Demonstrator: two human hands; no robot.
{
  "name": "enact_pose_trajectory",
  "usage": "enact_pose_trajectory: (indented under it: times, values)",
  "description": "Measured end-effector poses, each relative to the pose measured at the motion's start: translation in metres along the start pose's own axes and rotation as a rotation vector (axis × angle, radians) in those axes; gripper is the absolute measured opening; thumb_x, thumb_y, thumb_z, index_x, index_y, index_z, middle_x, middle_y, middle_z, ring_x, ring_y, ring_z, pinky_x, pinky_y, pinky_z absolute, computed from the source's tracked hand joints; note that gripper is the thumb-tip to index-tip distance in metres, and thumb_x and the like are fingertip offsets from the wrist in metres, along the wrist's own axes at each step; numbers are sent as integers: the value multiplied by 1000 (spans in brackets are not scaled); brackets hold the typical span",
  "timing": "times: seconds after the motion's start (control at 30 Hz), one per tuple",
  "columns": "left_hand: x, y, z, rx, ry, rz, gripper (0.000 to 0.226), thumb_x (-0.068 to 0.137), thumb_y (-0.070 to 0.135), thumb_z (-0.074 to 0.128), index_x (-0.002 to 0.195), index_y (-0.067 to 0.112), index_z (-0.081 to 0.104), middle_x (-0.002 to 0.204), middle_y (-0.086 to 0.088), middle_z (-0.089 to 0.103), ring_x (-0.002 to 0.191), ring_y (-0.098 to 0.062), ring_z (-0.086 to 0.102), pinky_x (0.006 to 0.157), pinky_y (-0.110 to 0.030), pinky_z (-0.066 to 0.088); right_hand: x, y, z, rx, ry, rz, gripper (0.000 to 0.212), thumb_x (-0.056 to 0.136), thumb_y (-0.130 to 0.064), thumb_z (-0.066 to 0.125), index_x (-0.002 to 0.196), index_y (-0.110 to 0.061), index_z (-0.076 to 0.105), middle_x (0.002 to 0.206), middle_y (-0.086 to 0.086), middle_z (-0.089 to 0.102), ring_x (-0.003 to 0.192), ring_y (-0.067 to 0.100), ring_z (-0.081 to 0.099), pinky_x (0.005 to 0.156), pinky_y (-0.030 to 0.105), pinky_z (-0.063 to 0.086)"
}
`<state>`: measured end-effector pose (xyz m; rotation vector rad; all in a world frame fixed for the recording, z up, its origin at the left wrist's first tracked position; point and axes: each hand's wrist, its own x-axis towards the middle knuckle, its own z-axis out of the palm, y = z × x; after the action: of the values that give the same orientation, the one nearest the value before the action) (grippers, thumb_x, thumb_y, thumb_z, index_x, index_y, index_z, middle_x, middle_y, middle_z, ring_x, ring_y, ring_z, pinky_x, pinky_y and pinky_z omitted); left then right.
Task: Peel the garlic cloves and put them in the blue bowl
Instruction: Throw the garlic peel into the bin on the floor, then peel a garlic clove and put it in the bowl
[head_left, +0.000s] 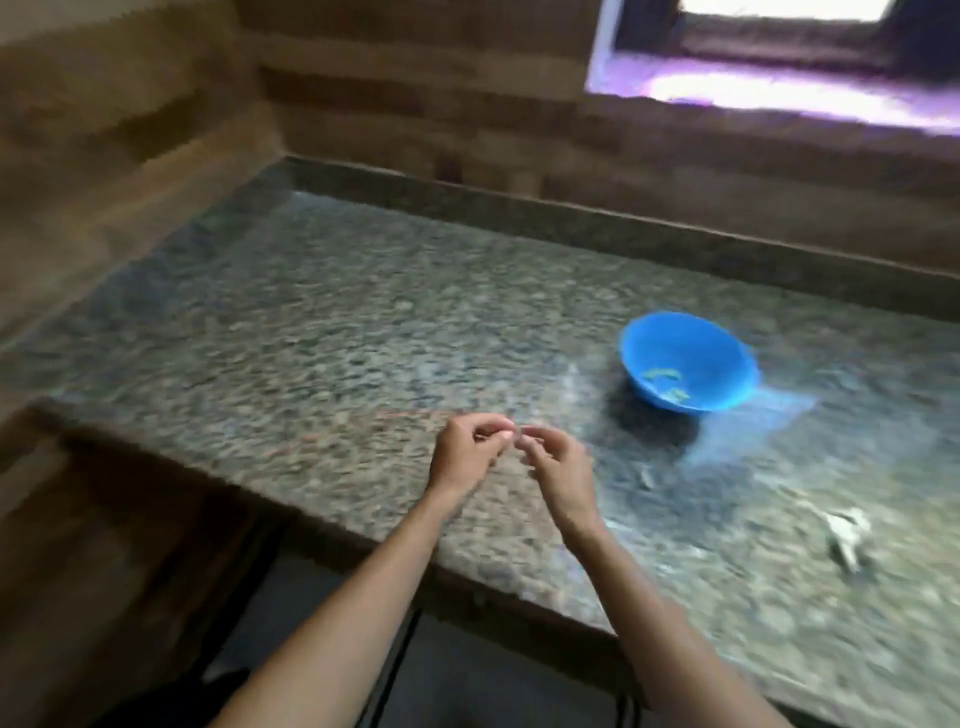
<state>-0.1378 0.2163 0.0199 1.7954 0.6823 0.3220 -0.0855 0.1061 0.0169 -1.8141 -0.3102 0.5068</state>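
The blue bowl (688, 361) stands on the speckled granite counter (322, 322), to the right of and beyond my hands. A few pale peeled cloves (667, 384) lie at its bottom. My left hand (467, 452) and my right hand (558, 462) meet fingertip to fingertip above the counter's front edge. Between the fingertips is a small pale piece, probably a garlic clove (517, 436); the frame is blurred and the piece is mostly hidden by my fingers.
White garlic skins or remaining garlic (847, 530) lie on the counter at the right. Brown tiled walls close the counter at the back and left. A bright window (779, 62) sits above at the right. The counter's front edge (363, 530) runs diagonally under my forearms.
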Motion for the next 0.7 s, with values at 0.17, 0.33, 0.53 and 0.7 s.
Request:
enact_pose_trajectory:
  times: [0.17, 0.33, 0.53, 0.7]
  values:
    - [-1, 20, 128, 348, -241, 76, 32, 77, 26, 74, 104, 10, 70, 93, -9, 70, 80, -15, 62, 76, -25, 46, -6, 58, -141, 22, 249, 144, 11, 84, -8, 60, 88, -15, 67, 86, 7, 68, 85, 25, 64, 84, 42, 50]
    - [-8, 26, 176, 686, -164, 139, 28, 85, 34, 64, 94, 7, 64, 96, -14, 61, 92, -29, 58, 76, -33, 41, -15, 82, -186, 99, 248, 237, 13, 86, -8, 58, 84, -17, 66, 78, 4, 68, 73, 19, 62, 76, 34, 48]
    - [-4, 72, 181, 507, -144, 279, 10, 82, 14, 66, 87, 8, 73, 84, -7, 72, 78, -20, 66, 71, -28, 52, -8, 84, -202, 218, 216, 301, 20, 88, -11, 56, 73, -21, 64, 80, 7, 69, 73, 18, 61, 66, 28, 48]
    - [77, 133, 195, 453, -49, 228, 16, 78, 13, 73, 92, 5, 73, 87, -7, 72, 80, -17, 66, 74, -18, 45, -3, 78, -211, 306, 229, 335, 12, 90, -13, 54, 88, -12, 66, 82, 6, 68, 70, 13, 60, 60, 20, 45]
